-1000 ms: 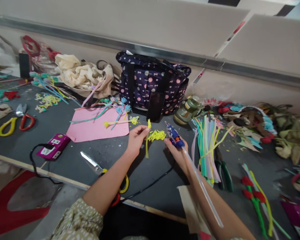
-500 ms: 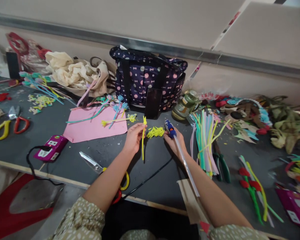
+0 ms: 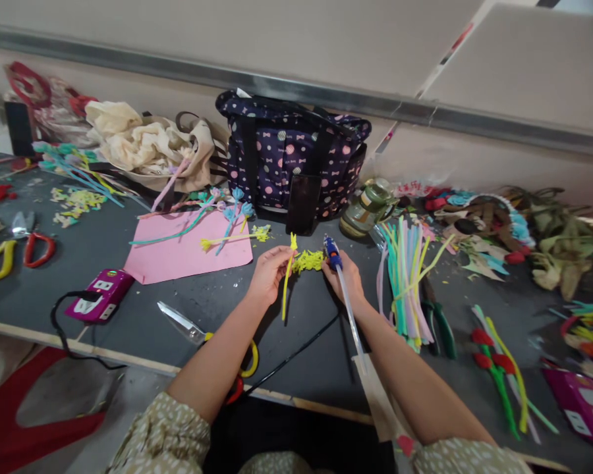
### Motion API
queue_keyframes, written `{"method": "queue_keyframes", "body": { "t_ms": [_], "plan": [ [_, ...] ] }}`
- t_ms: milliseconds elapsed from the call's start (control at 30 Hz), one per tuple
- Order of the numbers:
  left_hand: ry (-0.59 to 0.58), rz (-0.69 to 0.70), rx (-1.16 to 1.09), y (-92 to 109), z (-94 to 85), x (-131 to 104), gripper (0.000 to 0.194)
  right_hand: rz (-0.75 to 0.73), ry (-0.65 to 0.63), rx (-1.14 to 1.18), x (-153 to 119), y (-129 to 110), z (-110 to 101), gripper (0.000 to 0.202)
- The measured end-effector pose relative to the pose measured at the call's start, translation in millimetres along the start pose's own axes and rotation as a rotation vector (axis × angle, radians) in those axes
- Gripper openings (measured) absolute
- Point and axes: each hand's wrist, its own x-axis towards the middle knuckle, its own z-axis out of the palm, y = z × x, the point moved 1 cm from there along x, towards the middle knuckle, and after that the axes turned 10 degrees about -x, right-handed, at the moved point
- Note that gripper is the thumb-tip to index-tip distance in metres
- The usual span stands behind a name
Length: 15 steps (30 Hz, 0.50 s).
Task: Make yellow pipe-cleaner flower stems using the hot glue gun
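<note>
My left hand (image 3: 271, 273) pinches a yellow pipe cleaner (image 3: 286, 289) near its top, where short yellow bits form a small tuft; its stem hangs down below my fingers. Closed around a blue hot glue gun (image 3: 332, 252) is my right hand (image 3: 346, 280), resting low near the tabletop. A long clear glue stick (image 3: 350, 309) sticks out of the gun's back toward me. Between both hands lies a pile of short yellow pipe cleaner pieces (image 3: 309, 261), which the fingers of my right hand are close to or touching.
Scissors (image 3: 180, 321) lie partly under my left forearm. Left are a pink sheet (image 3: 190, 253) with pipe cleaner flowers and a purple power strip (image 3: 101, 295). A patterned bag (image 3: 296, 155) and a green jar (image 3: 368, 207) stand behind. Bundled pipe cleaners (image 3: 408, 283) and pliers (image 3: 439, 322) lie right.
My left hand and the yellow pipe cleaner have shifted slightly right, toward the pile. The glue gun has turned a little, its glue stick now pointing more steeply toward me.
</note>
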Motion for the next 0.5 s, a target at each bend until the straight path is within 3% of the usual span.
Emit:
{"method": "queue_keyframes", "body": {
  "t_ms": [200,400,500],
  "plan": [
    [0.003,-0.012,0.03,1.0,0.3,-0.7,0.02,0.002,-0.002,0.109,-0.9,1.2,0.2,0.02],
    [-0.043,-0.039,0.159,0.1,0.6,-1.9,0.021,0.08,-0.014,0.467,-3.6,-1.9,-4.7,0.021],
    [-0.091,-0.061,0.221,-0.8,2.7,-2.9,0.021,0.075,0.053,0.613,-5.9,-9.4,-13.2,0.021]
  ]
}}
